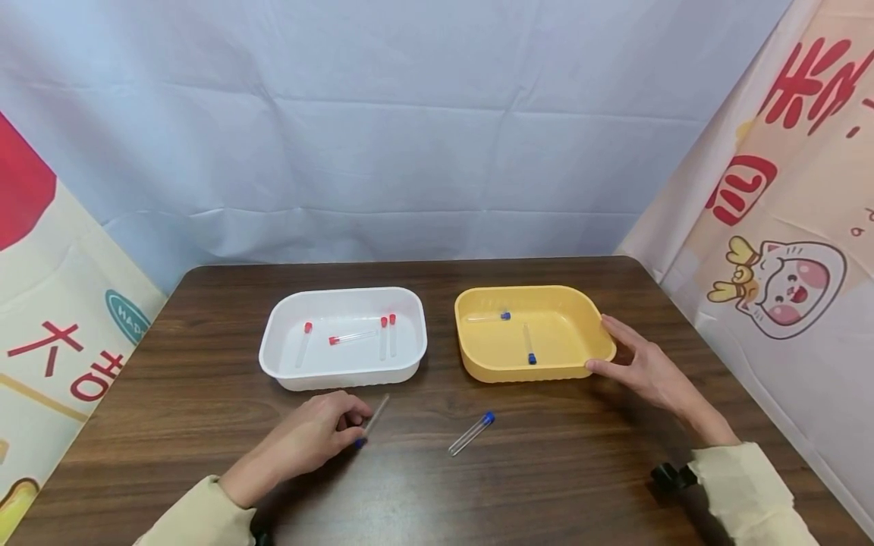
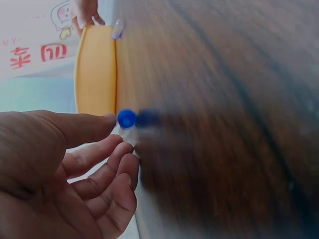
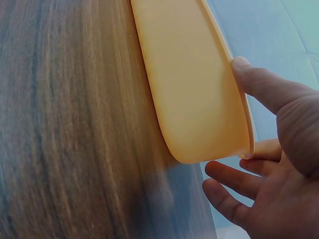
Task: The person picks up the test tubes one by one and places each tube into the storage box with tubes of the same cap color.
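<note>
one right hand [image 1: 652,373] loosely touches yellow tray [image 1: 498,373]; unclear if left hand [image 1: 316,430] pinches tube [image 1: 378,415].

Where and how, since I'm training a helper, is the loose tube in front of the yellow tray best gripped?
Probably pinch the tube midway along its clear body, coming from above and closing across its long sides. It lies flat and slanted on the table, slim, with free space along both sides.
</note>
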A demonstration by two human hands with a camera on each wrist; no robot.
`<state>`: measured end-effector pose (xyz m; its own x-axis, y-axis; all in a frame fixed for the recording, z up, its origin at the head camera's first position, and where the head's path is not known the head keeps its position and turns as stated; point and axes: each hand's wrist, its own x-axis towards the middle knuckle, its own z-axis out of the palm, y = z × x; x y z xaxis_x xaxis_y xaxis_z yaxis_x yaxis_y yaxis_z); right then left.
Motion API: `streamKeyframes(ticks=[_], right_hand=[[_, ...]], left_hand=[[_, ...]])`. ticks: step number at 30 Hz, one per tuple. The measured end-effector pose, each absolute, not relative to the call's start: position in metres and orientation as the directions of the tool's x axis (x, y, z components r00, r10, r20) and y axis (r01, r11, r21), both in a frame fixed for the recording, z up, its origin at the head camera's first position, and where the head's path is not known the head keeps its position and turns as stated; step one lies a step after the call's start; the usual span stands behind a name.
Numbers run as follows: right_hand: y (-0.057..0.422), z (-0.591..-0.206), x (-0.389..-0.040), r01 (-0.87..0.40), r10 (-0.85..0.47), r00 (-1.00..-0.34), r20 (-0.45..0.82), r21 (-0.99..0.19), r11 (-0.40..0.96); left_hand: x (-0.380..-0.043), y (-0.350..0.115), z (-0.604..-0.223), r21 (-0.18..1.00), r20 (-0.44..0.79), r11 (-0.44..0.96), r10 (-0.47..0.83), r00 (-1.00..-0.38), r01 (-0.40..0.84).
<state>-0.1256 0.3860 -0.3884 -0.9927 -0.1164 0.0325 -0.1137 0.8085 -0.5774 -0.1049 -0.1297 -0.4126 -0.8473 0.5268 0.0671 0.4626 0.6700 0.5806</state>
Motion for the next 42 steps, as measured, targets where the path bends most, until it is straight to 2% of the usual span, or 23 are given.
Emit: streamKeyframes(ticks=[7, 24, 42], right_hand=[[0.387, -0.389, -0.126, -0.116, -0.123, -0.992, 0.028, -0.587, 0.801], [0.387, -0.389, -0.126, -0.119, -0.127, -0.992, 0.028, -0.593, 0.796], [0.387, -0.389, -0.125, -0.117, -0.125, -0.992, 0.028, -0.594, 0.796]], left_hand=[[-0.102, -0.121, -0.414, 0.606, 0.038, 0.66, 0.534, -0.845, 0.444], [-0.094, -0.098, -0.417, 0.704, 0.073, 0.552, 0.57, -0.818, 0.448], [-0.085, -0.077, -0.417, 0.682, 0.056, 0.603, 0.522, -0.851, 0.415]])
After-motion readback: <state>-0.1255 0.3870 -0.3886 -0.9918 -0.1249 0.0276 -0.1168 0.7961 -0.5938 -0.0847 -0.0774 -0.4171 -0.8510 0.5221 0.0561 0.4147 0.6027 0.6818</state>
